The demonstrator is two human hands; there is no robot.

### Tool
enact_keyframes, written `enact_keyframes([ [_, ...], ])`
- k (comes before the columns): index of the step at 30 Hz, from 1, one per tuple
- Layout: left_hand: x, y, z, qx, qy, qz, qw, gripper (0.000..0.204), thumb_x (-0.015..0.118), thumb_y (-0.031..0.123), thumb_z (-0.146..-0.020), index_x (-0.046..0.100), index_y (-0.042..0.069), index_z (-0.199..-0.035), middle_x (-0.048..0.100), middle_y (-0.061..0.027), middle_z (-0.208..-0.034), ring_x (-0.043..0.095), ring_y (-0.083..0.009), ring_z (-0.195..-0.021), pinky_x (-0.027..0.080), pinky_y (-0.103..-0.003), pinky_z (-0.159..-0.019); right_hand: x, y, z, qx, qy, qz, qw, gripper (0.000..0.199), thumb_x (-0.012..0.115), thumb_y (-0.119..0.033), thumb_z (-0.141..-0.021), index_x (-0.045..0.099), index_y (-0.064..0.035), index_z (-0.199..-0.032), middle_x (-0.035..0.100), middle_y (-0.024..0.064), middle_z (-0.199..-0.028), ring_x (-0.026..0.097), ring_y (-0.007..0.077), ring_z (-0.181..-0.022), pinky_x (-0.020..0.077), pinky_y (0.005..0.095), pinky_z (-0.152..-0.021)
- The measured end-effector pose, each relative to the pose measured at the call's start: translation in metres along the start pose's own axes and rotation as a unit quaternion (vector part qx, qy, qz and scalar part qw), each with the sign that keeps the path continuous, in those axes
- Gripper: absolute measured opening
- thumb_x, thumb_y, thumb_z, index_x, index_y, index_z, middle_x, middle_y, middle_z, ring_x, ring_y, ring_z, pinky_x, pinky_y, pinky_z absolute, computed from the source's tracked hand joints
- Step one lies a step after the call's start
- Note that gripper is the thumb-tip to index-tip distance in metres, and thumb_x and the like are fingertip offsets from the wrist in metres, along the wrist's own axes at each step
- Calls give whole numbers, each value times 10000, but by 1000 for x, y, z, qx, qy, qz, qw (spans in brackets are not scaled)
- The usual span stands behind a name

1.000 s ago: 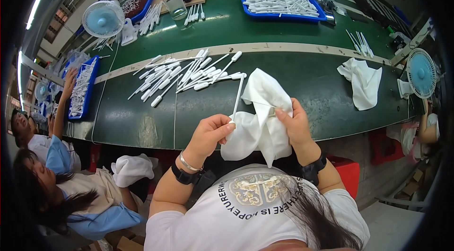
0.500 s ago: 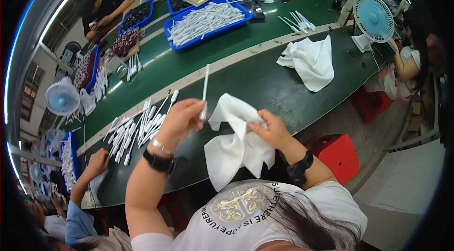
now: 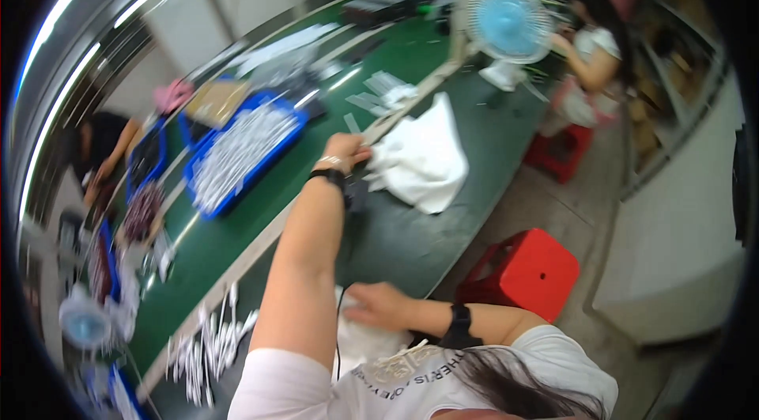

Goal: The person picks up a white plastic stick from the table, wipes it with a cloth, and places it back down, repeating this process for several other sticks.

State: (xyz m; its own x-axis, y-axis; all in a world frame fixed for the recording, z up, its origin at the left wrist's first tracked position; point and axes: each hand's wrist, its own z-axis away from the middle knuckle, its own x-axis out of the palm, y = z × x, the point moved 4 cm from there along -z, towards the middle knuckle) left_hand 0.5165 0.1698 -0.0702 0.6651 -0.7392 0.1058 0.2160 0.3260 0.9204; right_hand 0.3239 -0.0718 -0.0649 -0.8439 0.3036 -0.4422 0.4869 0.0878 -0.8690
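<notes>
My left arm stretches forward across the dark green table. My left hand is closed, with a blurred white plastic stick poking out beyond its fingers. It is beside a crumpled white cloth that lies on the table. Beyond that cloth is a small group of white sticks. Close to my body, my right hand holds a second white cloth, partly hidden by my left arm and shirt. Motion blurs the right fingers. Left of my left arm lies a loose pile of white sticks.
A blue tray heaped with white sticks stands on the green belt. A fan stands at the far right end, another at the left. A red stool is right of the table. Other people sit at far left and far right.
The view has swung to the right. My left hand has carried the stick forward to beside the far cloth. My right hand has drawn its cloth down towards my body.
</notes>
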Motion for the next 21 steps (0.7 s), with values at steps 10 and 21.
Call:
enact_keyframes([
  [10, -12, 22, 56, 82, -104, -50, 990, 212, 563, 93, -817, 530, 2, -1006, 592, -91, -844, 601, -182, -775, 490, -267, -661, 9, 5, 2, -44, 38, -22, 998, 290, 623, -271, -745, 503, -46, -884, 559, 192, -705, 558, 382, -666, 442, 439, -573],
  [21, -221, 51, 342, 48, -13, -362, 931, 264, 574, 164, -831, 563, -24, -1016, 616, -79, -871, 609, -128, -793, 491, -231, -677, -1, -3, -5, 37, -20, -48, 998, 216, 642, -150, -763, 549, -7, -896, 610, 95, -769, 559, 132, -689, 451, 276, -631],
])
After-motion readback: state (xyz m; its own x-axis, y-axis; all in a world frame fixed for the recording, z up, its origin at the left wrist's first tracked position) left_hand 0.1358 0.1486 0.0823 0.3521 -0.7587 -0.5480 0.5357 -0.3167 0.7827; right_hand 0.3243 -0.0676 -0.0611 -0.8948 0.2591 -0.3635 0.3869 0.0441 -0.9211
